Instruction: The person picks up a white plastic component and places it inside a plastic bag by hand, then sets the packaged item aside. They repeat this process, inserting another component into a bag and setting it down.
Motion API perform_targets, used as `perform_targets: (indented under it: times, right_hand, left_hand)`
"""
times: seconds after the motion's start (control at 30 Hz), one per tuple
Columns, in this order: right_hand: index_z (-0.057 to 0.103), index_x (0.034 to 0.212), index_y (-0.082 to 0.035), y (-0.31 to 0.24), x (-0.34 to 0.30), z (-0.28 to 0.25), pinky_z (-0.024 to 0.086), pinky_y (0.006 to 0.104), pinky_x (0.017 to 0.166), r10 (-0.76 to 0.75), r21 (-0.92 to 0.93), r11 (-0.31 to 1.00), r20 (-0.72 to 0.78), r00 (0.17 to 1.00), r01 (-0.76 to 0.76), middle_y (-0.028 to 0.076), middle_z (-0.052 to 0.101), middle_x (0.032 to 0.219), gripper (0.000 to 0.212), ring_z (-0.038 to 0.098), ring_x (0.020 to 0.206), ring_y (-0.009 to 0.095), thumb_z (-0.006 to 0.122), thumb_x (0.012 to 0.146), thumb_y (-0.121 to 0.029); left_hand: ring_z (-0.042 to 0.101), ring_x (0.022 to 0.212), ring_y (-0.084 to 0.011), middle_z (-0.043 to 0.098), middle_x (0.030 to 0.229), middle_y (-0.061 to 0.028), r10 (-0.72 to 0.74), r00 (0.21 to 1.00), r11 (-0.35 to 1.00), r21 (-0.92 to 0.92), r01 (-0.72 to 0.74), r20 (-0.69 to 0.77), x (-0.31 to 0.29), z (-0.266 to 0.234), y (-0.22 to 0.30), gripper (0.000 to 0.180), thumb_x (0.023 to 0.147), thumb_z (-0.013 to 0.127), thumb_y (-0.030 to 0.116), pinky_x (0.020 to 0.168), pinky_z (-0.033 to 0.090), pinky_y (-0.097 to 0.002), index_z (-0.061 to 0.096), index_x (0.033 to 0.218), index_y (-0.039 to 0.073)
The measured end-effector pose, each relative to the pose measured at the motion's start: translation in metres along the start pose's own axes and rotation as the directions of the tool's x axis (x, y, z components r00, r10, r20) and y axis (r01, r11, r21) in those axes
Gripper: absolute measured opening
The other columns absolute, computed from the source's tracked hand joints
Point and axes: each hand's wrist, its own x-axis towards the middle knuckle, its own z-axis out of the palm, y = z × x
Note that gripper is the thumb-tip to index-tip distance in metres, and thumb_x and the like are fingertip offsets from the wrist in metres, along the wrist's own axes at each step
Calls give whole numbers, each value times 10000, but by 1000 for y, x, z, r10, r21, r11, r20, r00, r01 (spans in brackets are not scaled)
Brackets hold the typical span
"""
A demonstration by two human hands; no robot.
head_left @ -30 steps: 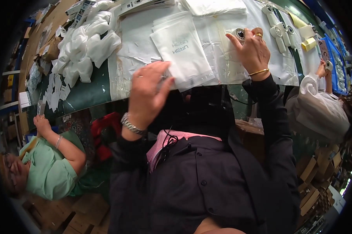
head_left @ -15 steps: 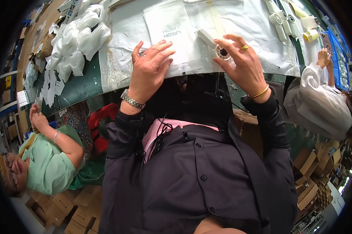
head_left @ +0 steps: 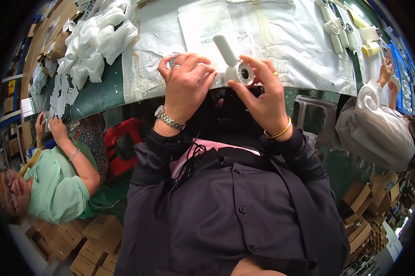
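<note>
Nearest: dark shirt front and both forearms rising from the lower edge; watch on the left wrist, thin gold bangle on the right.

Right hand (head_left: 262, 99): grip closed on a small white handheld device (head_left: 234, 64); fingertips pinch its round head, whose dark centre faces the camera; the white handle slants up and to the left; device is lifted off the surface, just above its near edge.

Left hand (head_left: 186, 83): fingers curled, tips pinching the near edge of a flat clear plastic bag (head_left: 207, 27) just beside the device head; grip closed on the bag edge; I cannot tell whether the bag mouth is open.

Step in hand, as a judgement: device and bag are being brought together at the surface edge; bagging looks begun but not done, since the whole device is outside the bag; the next move would call for the left fingers to part the bag mouth while the right hand turns the device to enter handle first or head first.

Containers: the bag appears empty and flat, with a printed panel; it lies on a white sheet over the green surface (head_left: 97, 92).

Farther: heap of crumpled white bags (head_left: 97, 41) at the far left; more white devices (head_left: 334, 27) in a row at the far right, beside yellow tape rolls (head_left: 368, 39); cardboard boxes (head_left: 83, 248) on the floor; a seated person in green (head_left: 55, 184) at left, a person in white (head_left: 382, 124) at right.
</note>
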Motion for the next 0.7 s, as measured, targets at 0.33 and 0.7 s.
perform_targets:
  times: [0.33,0.7]
  right_hand:
    - [649,1375,-18,10,-21,1,556,319,858,-111,-10,994,3,994,111,102,683,1085,605,708,965,209,924,841,-92]
    - [649,1348,-26,-23,-25,-17,567,386,839,-110,-327,933,139,984,150,129,713,1035,669,698,934,270,944,757,-135]
  left_hand:
    - [645,1056,-191,765,1053,37,-193,981,972,-139,188,-23,6,10,-6,84,929,809,216,1040,293,-410,789,940,134]
    - [646,1103,-180,769,1080,32,-124,984,989,-95,112,-129,9,8,5,70,948,801,188,1031,300,-402,793,1001,143]
